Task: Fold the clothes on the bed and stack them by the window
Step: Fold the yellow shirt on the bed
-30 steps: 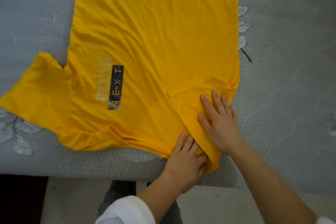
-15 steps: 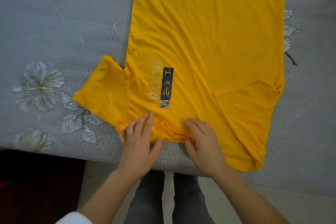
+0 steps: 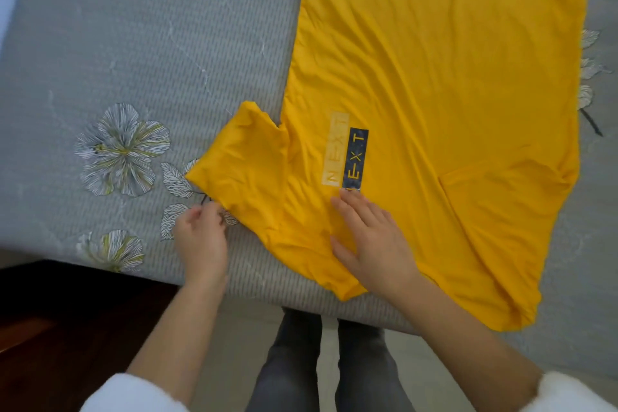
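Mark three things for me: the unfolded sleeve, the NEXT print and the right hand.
unfolded sleeve (image 3: 242,160), head view, middle of the sleeve panel.
NEXT print (image 3: 355,157), head view, on the dark strip of lettering.
right hand (image 3: 371,241), head view, back of the hand.

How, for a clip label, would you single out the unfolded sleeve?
A yellow T-shirt lies on the grey floral bedspread. One sleeve juts toward the printed flowers, its corner pinched by the left hand. Unlike the other sleeve, it is not folded onto the body.
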